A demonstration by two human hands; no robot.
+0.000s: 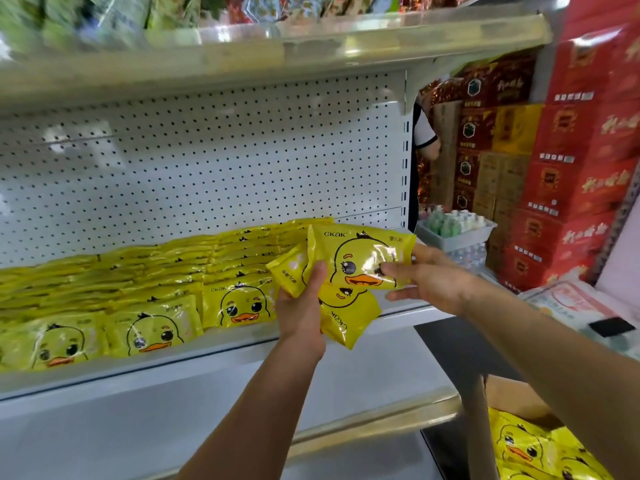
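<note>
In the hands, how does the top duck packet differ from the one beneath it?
The top duck packet shows its face upright and whole; the packet beneath is turned, brand print near its bottom, and half covered. The right hand pinches the top packet; the packet beneath rests in the left hand. Both are glossy yellow duck packets.

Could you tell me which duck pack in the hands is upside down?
The lowest pack, gripped by the left hand: its ckak lettering sits inverted at the bottom, unlike the upright front pack.
</note>
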